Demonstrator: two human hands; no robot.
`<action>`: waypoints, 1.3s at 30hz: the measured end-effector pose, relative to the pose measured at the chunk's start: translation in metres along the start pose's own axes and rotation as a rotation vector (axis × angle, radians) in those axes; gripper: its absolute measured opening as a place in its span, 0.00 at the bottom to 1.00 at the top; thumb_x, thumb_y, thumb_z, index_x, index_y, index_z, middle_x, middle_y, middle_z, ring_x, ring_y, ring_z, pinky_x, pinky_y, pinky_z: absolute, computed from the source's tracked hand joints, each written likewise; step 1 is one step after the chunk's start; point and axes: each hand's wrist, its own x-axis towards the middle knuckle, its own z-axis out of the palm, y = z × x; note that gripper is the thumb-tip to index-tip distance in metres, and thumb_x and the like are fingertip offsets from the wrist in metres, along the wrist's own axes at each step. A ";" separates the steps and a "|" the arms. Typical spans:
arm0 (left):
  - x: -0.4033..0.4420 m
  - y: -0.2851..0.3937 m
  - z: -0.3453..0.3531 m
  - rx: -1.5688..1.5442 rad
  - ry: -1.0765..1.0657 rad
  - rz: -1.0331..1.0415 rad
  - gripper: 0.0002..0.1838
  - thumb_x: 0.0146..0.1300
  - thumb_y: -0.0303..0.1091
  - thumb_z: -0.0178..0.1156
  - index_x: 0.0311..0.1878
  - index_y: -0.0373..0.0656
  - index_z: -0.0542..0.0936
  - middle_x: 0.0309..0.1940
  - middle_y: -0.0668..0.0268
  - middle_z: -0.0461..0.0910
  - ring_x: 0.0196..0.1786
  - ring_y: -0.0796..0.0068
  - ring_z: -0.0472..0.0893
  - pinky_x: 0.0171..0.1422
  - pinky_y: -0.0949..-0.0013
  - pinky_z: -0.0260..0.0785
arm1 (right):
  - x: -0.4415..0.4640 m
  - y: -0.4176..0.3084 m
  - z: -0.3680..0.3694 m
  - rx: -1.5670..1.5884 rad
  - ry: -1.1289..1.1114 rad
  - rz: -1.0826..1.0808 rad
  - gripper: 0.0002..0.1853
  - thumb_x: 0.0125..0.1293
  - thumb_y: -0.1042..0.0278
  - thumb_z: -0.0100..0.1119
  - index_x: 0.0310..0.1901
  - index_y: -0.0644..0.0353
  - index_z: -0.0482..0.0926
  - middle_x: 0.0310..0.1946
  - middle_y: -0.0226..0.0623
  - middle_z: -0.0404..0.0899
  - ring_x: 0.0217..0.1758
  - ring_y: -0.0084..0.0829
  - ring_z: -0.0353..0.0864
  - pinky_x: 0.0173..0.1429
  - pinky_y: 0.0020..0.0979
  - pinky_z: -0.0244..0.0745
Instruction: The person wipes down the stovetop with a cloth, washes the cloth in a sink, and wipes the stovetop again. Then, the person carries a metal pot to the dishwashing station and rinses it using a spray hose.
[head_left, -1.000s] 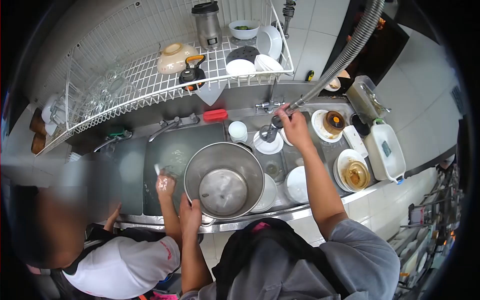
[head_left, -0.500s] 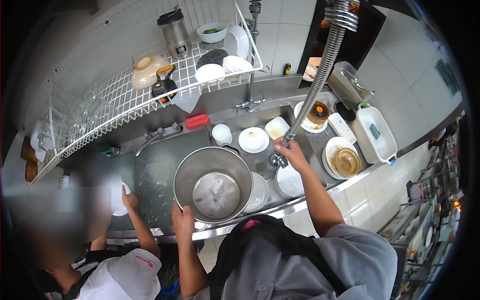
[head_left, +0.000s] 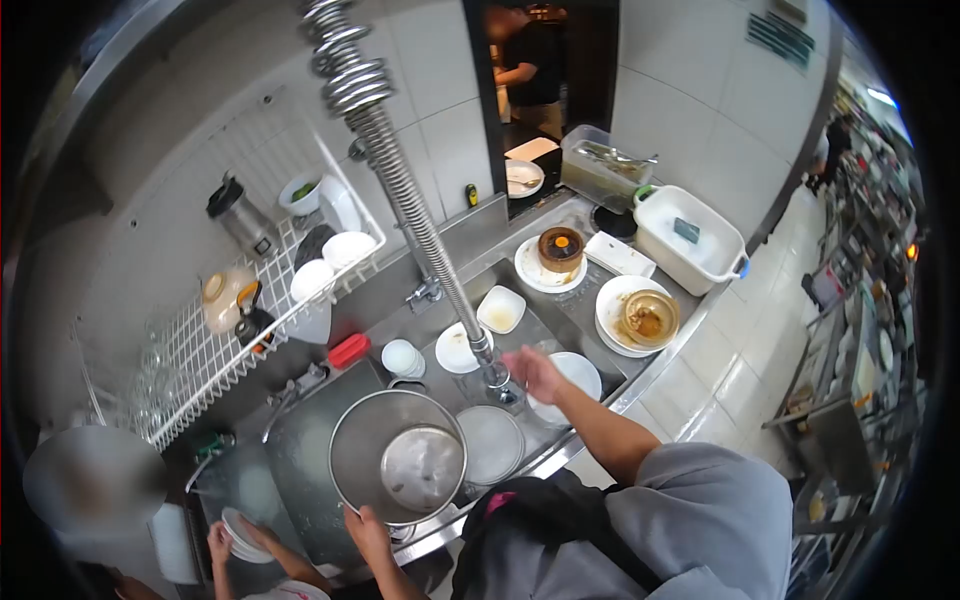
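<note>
The large steel pot [head_left: 399, 457] is tilted on the sink's front edge, its inside facing up and bare apart from a small dark spot. My left hand [head_left: 367, 533] grips its near rim, thumb on top. My right hand [head_left: 535, 375] is apart from the pot, fingers spread, just right of the hanging spray head [head_left: 497, 375]. Beneath and around it in the sink are a white plate [head_left: 565, 388], stacked plates [head_left: 490, 446], a square white bowl [head_left: 501, 309] and a stained plate [head_left: 459, 347].
A co-worker's hands [head_left: 222, 543] hold plates over the left basin. Dirty plates with a brown bowl [head_left: 650, 317], a steamer basket [head_left: 561, 249] and a white tub [head_left: 690, 237] stand at the right. A wire rack [head_left: 215, 370] hangs at upper left.
The view has turned to the right. My right hand has let go of the spray head, which now hangs beside it. The co-worker's hands have moved, holding stacked plates.
</note>
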 end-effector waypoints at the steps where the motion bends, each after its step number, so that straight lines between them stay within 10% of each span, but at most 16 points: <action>1: 0.002 -0.003 0.000 0.012 0.009 -0.011 0.24 0.58 0.28 0.45 0.57 0.31 0.74 0.51 0.47 0.79 0.54 0.51 0.78 0.63 0.59 0.66 | 0.014 0.027 -0.012 -0.027 0.241 0.195 0.27 0.72 0.45 0.44 0.59 0.59 0.74 0.57 0.38 0.76 0.63 0.37 0.71 0.68 0.42 0.64; 3: 0.004 -0.004 0.003 -0.047 -0.004 0.008 0.24 0.58 0.28 0.45 0.57 0.31 0.74 0.51 0.47 0.78 0.53 0.52 0.78 0.62 0.59 0.66 | 0.023 0.067 0.005 -0.021 0.499 0.588 0.20 0.74 0.51 0.42 0.53 0.57 0.76 0.53 0.39 0.78 0.61 0.40 0.72 0.62 0.46 0.71; 12: 0.002 0.003 0.003 -0.074 -0.035 0.041 0.24 0.57 0.28 0.44 0.58 0.30 0.73 0.50 0.48 0.79 0.53 0.54 0.78 0.61 0.62 0.66 | 0.060 0.150 0.020 0.330 0.437 0.410 0.11 0.75 0.64 0.42 0.45 0.58 0.74 0.42 0.37 0.79 0.43 0.36 0.80 0.51 0.36 0.80; 39: 0.003 -0.006 0.003 -0.126 -0.016 0.023 0.24 0.56 0.29 0.44 0.55 0.29 0.74 0.49 0.53 0.79 0.49 0.59 0.77 0.59 0.62 0.66 | 0.077 0.108 -0.007 0.887 0.148 0.325 0.27 0.73 0.41 0.38 0.49 0.57 0.76 0.44 0.43 0.80 0.43 0.42 0.82 0.48 0.43 0.82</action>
